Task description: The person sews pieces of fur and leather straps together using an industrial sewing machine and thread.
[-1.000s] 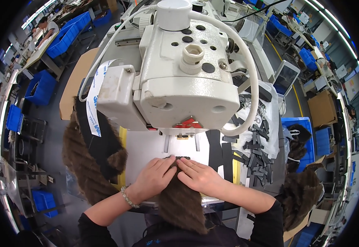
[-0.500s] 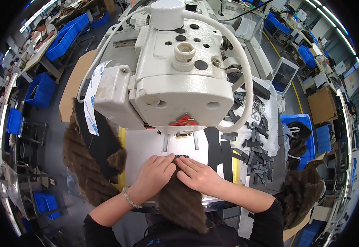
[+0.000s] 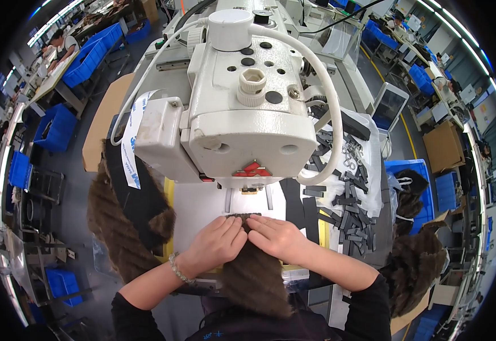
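Observation:
A brown fur piece (image 3: 256,278) lies lengthwise between my hands. Its far end rests on the white machine bed (image 3: 197,199) and its near end hangs over the front edge toward my body. My left hand (image 3: 217,241) grips the left side of that far end, fingers together. From the other side my right hand (image 3: 279,238) holds it too, fingertips close to the left ones. Between the fingertips shows a dark edge of the piece; my hands partly cover it. Just beyond stands a large white industrial sewing machine (image 3: 248,133), its brass-coloured presser part (image 3: 252,190) above the bed, apart from the fur.
More brown fur (image 3: 117,227) with black backing lies at the left. Black strips (image 3: 310,216) lie right of the bed, beside many small black tabs (image 3: 353,219) and metal rings (image 3: 350,156). A blue bin (image 3: 427,204) and fur (image 3: 418,273) are farther right.
My hands have shifted slightly and their fingertips have parted a little, showing more of the fur's far end. The camera view has tilted slightly.

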{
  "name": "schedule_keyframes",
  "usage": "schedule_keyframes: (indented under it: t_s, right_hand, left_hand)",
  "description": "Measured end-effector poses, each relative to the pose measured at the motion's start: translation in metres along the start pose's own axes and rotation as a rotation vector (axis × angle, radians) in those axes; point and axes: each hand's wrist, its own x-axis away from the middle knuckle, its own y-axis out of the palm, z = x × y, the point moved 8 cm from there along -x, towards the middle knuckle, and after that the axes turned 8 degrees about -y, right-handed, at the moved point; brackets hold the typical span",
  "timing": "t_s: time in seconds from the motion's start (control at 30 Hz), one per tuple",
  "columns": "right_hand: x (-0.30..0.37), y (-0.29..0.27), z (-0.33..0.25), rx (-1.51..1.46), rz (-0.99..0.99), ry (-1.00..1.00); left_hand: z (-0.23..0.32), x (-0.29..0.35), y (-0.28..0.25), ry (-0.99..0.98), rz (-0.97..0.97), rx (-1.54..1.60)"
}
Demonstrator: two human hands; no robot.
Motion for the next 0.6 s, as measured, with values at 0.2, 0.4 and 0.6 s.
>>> schedule_keyframes:
  t_s: [0.2, 0.4, 0.6]
  right_hand:
    - [-0.014, -0.019, 0.022, 0.074, 0.049, -0.012]
    - [-0.012, -0.010, 0.027, 0.143, 0.060, -0.069]
    - [-0.006, -0.006, 0.032, 0.211, 0.121, -0.086]
  left_hand:
    - [-0.019, -0.024, -0.004, -0.030, 0.114, -0.002]
    - [-0.024, -0.024, 0.006, 0.016, 0.146, -0.065]
    - [-0.026, -0.027, 0.010, 0.064, 0.189, -0.125]
